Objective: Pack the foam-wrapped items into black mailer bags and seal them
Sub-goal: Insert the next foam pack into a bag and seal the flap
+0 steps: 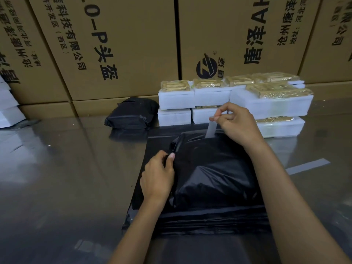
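Observation:
A bulging black mailer bag (213, 172) lies on a stack of flat black bags (209, 221) in front of me. My left hand (158, 176) pinches the bag's left edge near its folded mouth. Above the bag's far edge, my right hand (236, 122) grips a pale release strip (211, 129) between thumb and fingers, one end of it still at the flap. Behind stand stacked white foam-wrapped items (234, 103) with gold contents showing. A sealed black bag (133, 113) rests to their left.
Large printed cardboard boxes (118, 46) wall off the back. More white foam pieces (9, 109) sit at the far left. A loose pale strip (308, 165) lies on the glossy grey table (66, 178) to my right.

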Demonstrator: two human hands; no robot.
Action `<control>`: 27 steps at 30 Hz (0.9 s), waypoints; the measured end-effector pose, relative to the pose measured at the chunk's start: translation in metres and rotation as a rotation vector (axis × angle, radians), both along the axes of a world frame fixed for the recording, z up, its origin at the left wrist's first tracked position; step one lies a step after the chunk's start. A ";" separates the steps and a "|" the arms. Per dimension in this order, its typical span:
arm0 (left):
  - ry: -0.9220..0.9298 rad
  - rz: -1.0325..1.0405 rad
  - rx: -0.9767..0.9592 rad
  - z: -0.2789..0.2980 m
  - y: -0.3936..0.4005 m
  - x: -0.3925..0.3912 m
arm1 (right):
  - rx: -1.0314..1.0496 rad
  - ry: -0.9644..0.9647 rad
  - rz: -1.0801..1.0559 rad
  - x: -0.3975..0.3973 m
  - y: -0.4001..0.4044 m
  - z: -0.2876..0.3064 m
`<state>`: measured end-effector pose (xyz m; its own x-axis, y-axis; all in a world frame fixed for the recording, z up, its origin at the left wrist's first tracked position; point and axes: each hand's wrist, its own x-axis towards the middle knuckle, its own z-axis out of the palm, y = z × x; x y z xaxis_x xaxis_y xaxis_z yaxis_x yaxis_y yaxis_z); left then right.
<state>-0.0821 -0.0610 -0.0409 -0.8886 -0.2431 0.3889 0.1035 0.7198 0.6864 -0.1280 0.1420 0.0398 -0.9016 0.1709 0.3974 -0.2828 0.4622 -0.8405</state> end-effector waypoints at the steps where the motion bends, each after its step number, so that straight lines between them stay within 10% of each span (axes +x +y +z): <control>1: -0.048 0.025 -0.114 -0.001 0.003 0.001 | 0.009 -0.012 -0.020 0.000 0.007 -0.002; 6: -0.218 -0.008 -0.453 0.002 0.012 0.003 | -0.001 -0.030 -0.102 0.004 0.042 -0.009; 14: 0.215 -0.344 -0.006 0.038 0.012 0.018 | 0.213 -0.048 -0.264 0.031 0.091 -0.037; 27: -0.111 -0.600 -0.698 0.062 0.116 0.034 | 0.617 -0.541 -0.527 0.057 0.139 -0.084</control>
